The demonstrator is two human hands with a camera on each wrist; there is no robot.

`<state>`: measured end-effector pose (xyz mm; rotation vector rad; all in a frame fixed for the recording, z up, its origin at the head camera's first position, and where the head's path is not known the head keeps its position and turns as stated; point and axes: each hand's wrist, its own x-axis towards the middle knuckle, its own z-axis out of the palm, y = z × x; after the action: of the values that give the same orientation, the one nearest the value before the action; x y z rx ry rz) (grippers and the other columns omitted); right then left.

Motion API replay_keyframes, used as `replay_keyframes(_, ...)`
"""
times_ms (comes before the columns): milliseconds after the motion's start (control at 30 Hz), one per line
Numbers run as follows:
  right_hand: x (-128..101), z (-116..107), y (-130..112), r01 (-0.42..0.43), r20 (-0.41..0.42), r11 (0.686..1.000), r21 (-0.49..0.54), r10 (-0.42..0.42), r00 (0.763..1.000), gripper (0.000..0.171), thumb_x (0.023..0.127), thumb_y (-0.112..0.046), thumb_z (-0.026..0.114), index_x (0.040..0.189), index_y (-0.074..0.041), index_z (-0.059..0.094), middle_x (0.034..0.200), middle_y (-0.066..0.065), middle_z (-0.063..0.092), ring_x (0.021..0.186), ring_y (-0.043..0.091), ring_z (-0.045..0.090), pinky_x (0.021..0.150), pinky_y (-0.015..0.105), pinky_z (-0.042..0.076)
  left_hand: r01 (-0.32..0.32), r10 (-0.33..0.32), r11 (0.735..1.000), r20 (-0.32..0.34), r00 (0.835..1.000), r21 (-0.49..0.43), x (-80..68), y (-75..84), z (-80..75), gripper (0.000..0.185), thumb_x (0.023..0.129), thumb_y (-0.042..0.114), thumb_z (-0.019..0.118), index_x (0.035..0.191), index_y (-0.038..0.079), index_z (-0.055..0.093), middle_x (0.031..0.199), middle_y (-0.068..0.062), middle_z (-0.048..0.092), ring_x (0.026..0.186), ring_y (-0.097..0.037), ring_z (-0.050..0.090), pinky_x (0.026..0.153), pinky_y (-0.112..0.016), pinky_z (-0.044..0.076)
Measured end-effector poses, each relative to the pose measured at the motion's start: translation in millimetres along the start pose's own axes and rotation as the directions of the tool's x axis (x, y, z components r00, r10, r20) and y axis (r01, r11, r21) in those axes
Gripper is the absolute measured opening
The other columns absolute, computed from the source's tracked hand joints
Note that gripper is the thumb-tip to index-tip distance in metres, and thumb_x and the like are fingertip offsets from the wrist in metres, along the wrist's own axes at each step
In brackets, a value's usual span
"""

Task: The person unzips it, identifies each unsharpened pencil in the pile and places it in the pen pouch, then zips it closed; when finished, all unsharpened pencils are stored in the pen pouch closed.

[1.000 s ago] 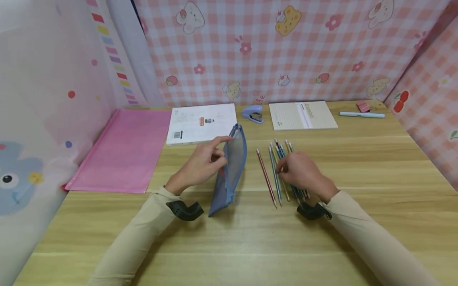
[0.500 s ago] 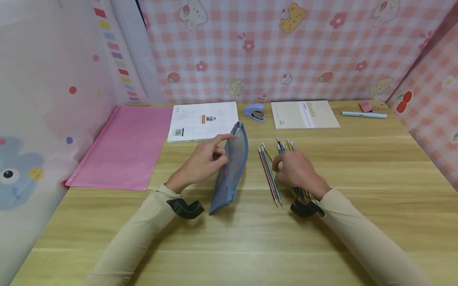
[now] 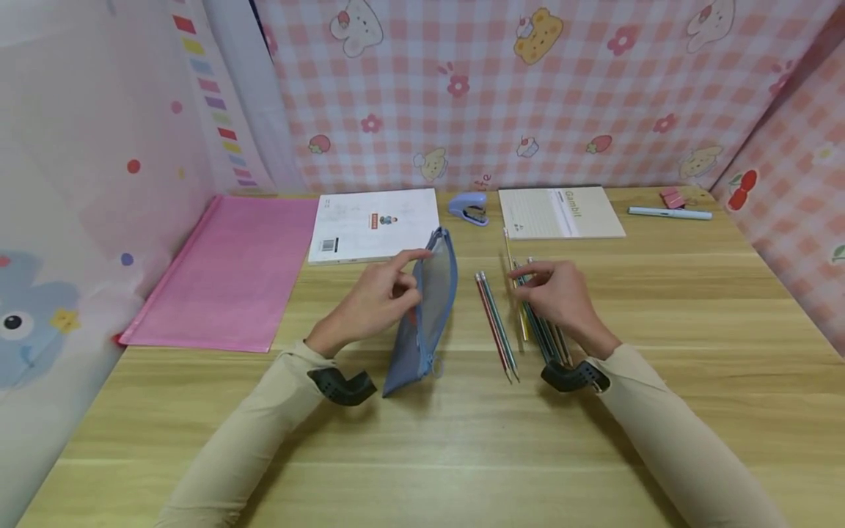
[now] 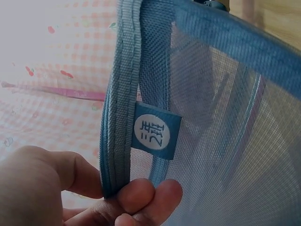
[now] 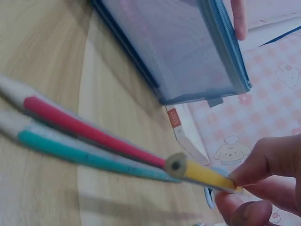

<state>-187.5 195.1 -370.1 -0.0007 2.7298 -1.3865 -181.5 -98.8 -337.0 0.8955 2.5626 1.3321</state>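
My left hand (image 3: 370, 304) grips the upper edge of a blue mesh zip pencil pouch (image 3: 439, 293), which stands on its side with its mouth gaping to the right. A small cloth tag (image 4: 157, 132) shows beside the fingers in the left wrist view. Between thumb and fingers, my right hand (image 3: 561, 297) pinches a yellow pencil (image 5: 202, 174), blunt end toward the right wrist camera. Under that hand lies a bunch of several pencils (image 3: 545, 341), partly hidden. Between pouch and bunch, a red pencil (image 3: 490, 315) and a teal pencil (image 3: 502, 326) lie side by side.
Along the back of the wooden table (image 3: 422, 469) are a white book (image 3: 356, 227), a purple stapler (image 3: 467, 207), a Gambit notepad (image 3: 561, 214), a light blue pen (image 3: 670, 213) and a pink clip (image 3: 672, 196). A pink folder (image 3: 227, 279) lies at left.
The teal pencil has moved left to lie against the red one. My right hand has drawn the yellow pencil from the bunch and lifted it. My left hand stays on the pouch.
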Motion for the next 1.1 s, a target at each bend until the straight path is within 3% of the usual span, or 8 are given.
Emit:
replay_keyframes(233,0.8,0.6,-10.8,-0.032,-0.019,0.990,0.135,0.034,0.999,0.033,0.082,-0.010,0.069,0.115,-0.008,0.074,0.069,-0.007,0.063,0.049,0.003,0.050,0.049,0.022,0.046,-0.005,0.005,1.000,0.004,1.000,0.008,0.3,0.3,0.3,0.056,0.093,0.005,0.049,0.148,0.007,0.042,0.070,-0.006,0.070,0.061,-0.029,0.068,0.051,-0.023,0.033)
replay_keyframes(533,1.3,6.4,-15.9,0.008,-0.037,0.975,0.223,0.001,0.999,0.035,0.081,-0.006,0.067,0.116,-0.003,0.073,0.067,-0.012,0.064,0.046,0.003,0.048,0.047,0.022,0.044,-0.008,0.008,1.000,0.013,1.000,0.007,1.0,1.3,1.4,0.056,0.093,0.005,0.050,0.149,0.006,0.042,0.069,-0.004,0.069,0.060,-0.027,0.067,0.052,-0.023,0.034)
replay_keyframes(700,0.4,10.6,-19.7,0.045,-0.053,0.950,0.309,-0.030,0.998,0.035,0.081,-0.003,0.067,0.115,-0.001,0.072,0.068,-0.012,0.065,0.046,0.002,0.045,0.045,0.021,0.041,-0.006,0.006,1.000,0.017,1.000,0.009,1.5,1.0,2.1,0.056,0.093,0.005,0.050,0.149,0.006,0.041,0.070,-0.003,0.070,0.058,-0.027,0.064,0.053,-0.024,0.035)
replay_keyframes(933,-3.0,16.2,-31.8,0.095,-0.045,0.899,0.427,-0.084,0.995,0.032,0.082,0.002,0.067,0.113,0.004,0.070,0.066,-0.011,0.066,0.046,0.002,0.042,0.045,0.020,0.037,-0.008,0.008,1.000,0.015,1.000,0.020,1.8,2.1,3.5,0.056,0.093,0.006,0.050,0.149,0.006,0.042,0.068,-0.001,0.069,0.049,-0.017,0.054,0.053,-0.024,0.034)
replay_keyframes(1100,-3.3,21.3,-43.0,0.105,-0.044,0.868,0.486,-0.096,0.994,0.031,0.081,0.004,0.066,0.112,0.002,0.071,0.066,-0.009,0.067,0.045,0.002,0.042,0.046,0.019,0.036,-0.021,0.021,1.000,0.011,1.000,0.020,3.4,1.4,4.8,0.057,0.092,0.005,0.050,0.148,0.006,0.042,0.068,-0.001,0.069,0.053,-0.022,0.061,0.053,-0.023,0.036)
